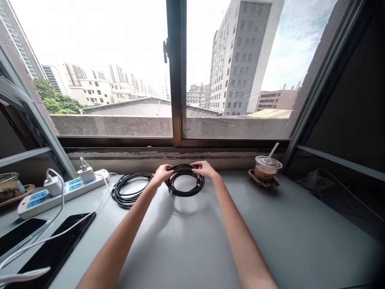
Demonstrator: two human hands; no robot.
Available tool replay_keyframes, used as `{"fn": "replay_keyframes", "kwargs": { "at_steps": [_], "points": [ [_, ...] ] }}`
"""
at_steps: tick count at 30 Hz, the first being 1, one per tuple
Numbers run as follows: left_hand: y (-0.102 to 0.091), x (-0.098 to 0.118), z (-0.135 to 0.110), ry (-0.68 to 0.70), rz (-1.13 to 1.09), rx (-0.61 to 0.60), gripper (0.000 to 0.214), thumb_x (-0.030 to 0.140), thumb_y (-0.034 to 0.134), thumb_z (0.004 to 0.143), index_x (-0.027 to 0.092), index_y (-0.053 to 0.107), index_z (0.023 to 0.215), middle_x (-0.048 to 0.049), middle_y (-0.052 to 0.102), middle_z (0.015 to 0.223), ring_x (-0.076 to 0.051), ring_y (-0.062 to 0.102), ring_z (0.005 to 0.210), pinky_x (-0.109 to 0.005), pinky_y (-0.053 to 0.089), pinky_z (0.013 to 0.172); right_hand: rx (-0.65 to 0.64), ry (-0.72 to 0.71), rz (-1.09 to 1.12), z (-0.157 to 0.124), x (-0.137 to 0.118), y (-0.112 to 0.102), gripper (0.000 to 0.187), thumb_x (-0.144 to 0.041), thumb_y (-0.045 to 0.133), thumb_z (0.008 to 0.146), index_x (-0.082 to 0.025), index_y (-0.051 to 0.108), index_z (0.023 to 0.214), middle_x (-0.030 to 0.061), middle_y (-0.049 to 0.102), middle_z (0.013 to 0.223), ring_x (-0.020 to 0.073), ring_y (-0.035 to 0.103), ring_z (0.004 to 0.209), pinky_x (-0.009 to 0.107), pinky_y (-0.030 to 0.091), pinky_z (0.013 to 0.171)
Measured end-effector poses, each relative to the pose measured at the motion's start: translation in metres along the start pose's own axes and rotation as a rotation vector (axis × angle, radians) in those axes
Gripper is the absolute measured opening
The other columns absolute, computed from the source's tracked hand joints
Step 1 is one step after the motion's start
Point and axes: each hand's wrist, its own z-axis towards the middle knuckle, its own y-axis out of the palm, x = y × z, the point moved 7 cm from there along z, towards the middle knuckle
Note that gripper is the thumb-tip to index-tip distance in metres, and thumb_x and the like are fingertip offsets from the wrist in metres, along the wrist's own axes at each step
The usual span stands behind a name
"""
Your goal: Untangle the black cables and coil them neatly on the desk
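Observation:
Both of my hands hold a coiled black cable [185,194] by its far side, near the window sill. My left hand [163,173] grips the coil's upper left with thumb and fingers closed. At the upper right, my right hand [205,169] pinches the same coil. A dark connector end with a bit of red shows on the coil's right side. Whether the near side of the loop rests on the table is hard to tell. Just left of it lies a second coil of black cable [120,194], flat on the table and partly hidden by my left wrist and forearm.
On the left stand a white power strip [67,197] with chargers plugged in, and two dark-screened devices, a phone [22,233] and a tablet [57,249], with white cords across them. A lidded drink cup [267,168] with a straw sits at right. A window [177,80] closes off the back.

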Motion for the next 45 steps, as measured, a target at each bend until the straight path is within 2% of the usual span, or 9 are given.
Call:
{"fn": "replay_keyframes", "kwargs": {
  "at_steps": [3,5,8,10,17,24,35,41,45],
  "points": [
    [0.003,-0.009,0.008,0.034,0.078,0.105,0.029,0.022,0.054,0.081,0.010,0.060,0.107,-0.0061,0.066,0.079,-0.013,0.059,0.050,-0.025,0.049,0.054,-0.011,0.015,-0.012,0.008,0.021,0.004,0.033,-0.022,0.073,0.071,-0.012,0.067,0.102,-0.0015,0.061,0.061,0.0084,0.053,0.048,0.023,0.050,0.045],
    [0.005,-0.013,0.012,0.072,0.138,0.165,0.027,0.020,0.054,0.081,0.011,0.062,0.105,-0.0082,0.068,0.087,-0.017,0.064,0.064,-0.027,0.050,0.065,-0.004,0.013,-0.031,0.013,0.032,0.007,0.029,-0.023,0.068,0.078,-0.013,0.064,0.105,-0.0008,0.062,0.069,0.0087,0.056,0.054,0.024,0.051,0.051],
    [0.009,-0.020,0.015,0.135,0.223,0.242,0.024,0.018,0.054,0.079,0.015,0.065,0.101,-0.0089,0.067,0.102,-0.022,0.061,0.095,-0.030,0.045,0.086,0.028,-0.009,-0.055,0.019,0.045,0.010,0.024,-0.026,0.059,0.085,-0.014,0.060,0.106,0.0029,0.064,0.091,0.0114,0.061,0.073,0.028,0.053,0.065],
    [0.014,-0.028,0.017,0.160,0.264,0.269,0.023,0.018,0.055,0.078,0.017,0.067,0.098,-0.0084,0.066,0.104,-0.023,0.057,0.104,-0.031,0.041,0.092,0.051,-0.027,-0.059,0.022,0.053,0.013,0.023,-0.029,0.056,0.087,-0.015,0.060,0.106,0.0052,0.062,0.102,0.0142,0.061,0.086,0.033,0.053,0.075],
    [0.024,-0.053,0.025,0.191,0.286,0.322,0.027,0.020,0.053,0.079,0.015,0.067,0.102,-0.0082,0.061,0.092,-0.021,0.054,0.102,-0.031,0.041,0.094,0.062,-0.075,-0.005,0.030,0.072,0.023,0.025,-0.031,0.055,0.088,-0.014,0.059,0.106,0.0062,0.061,0.106,0.0160,0.060,0.092,0.036,0.051,0.080],
    [0.021,-0.058,0.025,0.223,0.236,0.354,0.026,0.021,0.054,0.080,0.014,0.068,0.101,-0.0067,0.056,0.090,-0.018,0.058,0.091,-0.029,0.044,0.088,0.123,-0.036,0.071,0.035,0.087,0.024,0.027,-0.034,0.055,0.087,-0.014,0.060,0.105,0.0054,0.061,0.105,0.0163,0.060,0.089,0.034,0.052,0.076],
    [0.021,-0.059,0.022,0.227,0.203,0.381,0.025,0.021,0.048,0.084,0.015,0.068,0.097,-0.0067,0.056,0.091,-0.017,0.059,0.087,-0.030,0.045,0.085,0.271,-0.051,0.249,0.027,0.083,0.013,0.028,-0.034,0.053,0.088,-0.015,0.059,0.108,0.0067,0.060,0.110,0.0175,0.059,0.094,0.037,0.051,0.081],
    [0.019,-0.052,0.006,0.266,0.202,0.404,0.030,0.022,0.038,0.088,0.014,0.063,0.101,-0.0089,0.059,0.098,-0.019,0.058,0.095,-0.031,0.044,0.088,0.388,-0.006,0.265,0.018,0.088,0.003,0.029,-0.036,0.052,0.089,-0.015,0.058,0.108,0.0061,0.061,0.105,0.0163,0.060,0.090,0.035,0.052,0.078],
    [0.017,-0.044,-0.019,0.279,0.244,0.479,0.031,0.025,0.037,0.089,0.011,0.060,0.105,-0.0132,0.054,0.103,-0.025,0.053,0.100,-0.039,0.039,0.093,0.432,0.013,0.228,0.009,0.089,0.000,0.029,-0.037,0.051,0.089,-0.014,0.058,0.107,0.0058,0.061,0.103,0.0155,0.060,0.087,0.035,0.052,0.076]
  ]
}}
